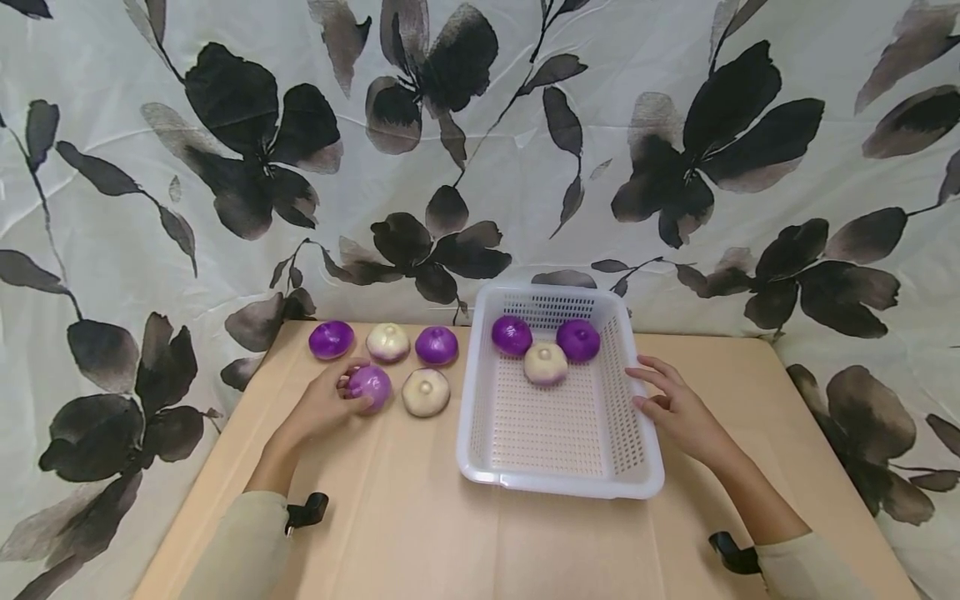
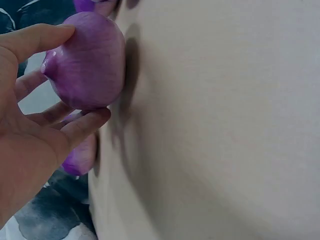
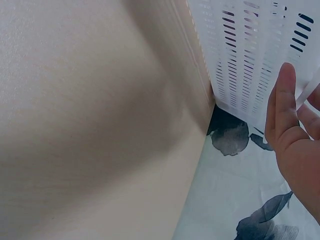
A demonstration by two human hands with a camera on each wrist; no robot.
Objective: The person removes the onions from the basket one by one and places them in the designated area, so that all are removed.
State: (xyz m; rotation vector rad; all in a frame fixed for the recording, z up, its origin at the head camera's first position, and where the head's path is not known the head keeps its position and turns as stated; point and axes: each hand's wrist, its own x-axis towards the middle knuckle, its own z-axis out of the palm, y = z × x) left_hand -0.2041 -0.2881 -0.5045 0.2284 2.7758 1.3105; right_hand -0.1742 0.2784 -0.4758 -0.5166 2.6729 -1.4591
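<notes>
My left hand (image 1: 333,396) holds a purple onion (image 1: 370,388) at the left of the table. In the left wrist view the thumb and fingers lie around that onion (image 2: 92,62), its pointed tip toward the palm. Beside it sits a pale onion (image 1: 426,392). Behind are a purple onion (image 1: 331,340), another pale onion (image 1: 387,342) and one more purple onion (image 1: 437,345). My right hand (image 1: 678,412) grips the right rim of a white perforated basket (image 1: 562,483). Two purple onions (image 1: 512,335) and a pale onion (image 1: 546,363) lie in its far part.
The light wooden table (image 1: 390,517) ends at a back edge just behind the onions. A floral cloth (image 1: 480,167) hangs behind it and shows at both sides. Black wrist mounts (image 1: 307,510) sit at the sleeves.
</notes>
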